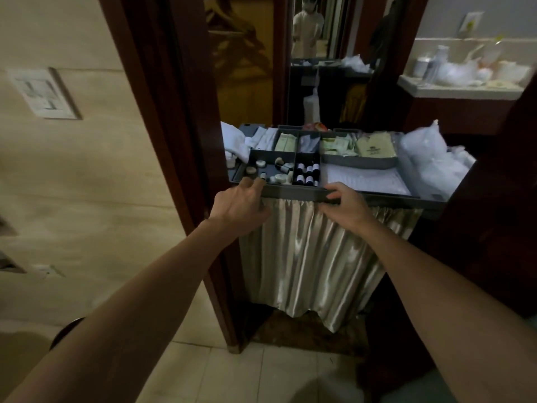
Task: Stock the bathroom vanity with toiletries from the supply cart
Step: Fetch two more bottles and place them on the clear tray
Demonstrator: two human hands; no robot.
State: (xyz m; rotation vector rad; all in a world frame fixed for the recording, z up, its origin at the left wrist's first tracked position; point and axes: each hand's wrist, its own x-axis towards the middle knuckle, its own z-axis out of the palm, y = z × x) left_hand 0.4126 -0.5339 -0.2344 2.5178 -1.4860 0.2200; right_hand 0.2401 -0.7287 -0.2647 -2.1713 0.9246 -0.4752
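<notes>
- Fingers (334, 196) of the right hand (345, 206): curled over the front rim (293, 194) of the supply cart (430, 203), thumb underneath, gripping it.
- Fingers (252, 184) of the left hand (239, 200): laid over the same rim further left, tips at the edge of the near-left compartment (270, 170), thumb below against the curtain. I cannot tell whether they clasp or merely rest.
- Near-left compartment: loose small round containers and caps.
- Next compartment to the right: small dark bottles (308, 174), upright, in rows.
- Rear compartments: pale green sachets (286, 142) and flat packets (376, 145).
- Cart ends: white cloth (232, 139) on the left, clear plastic bags (427, 158) heaped on the right.
- Below the rim: pleated satin curtain (305, 251), hanging to near the floor.
- Left of the cart: dark wood door frame (180, 141).
- Far right, well apart from the cart: vanity counter (459, 90), carrying bottles and wrapped items.
</notes>
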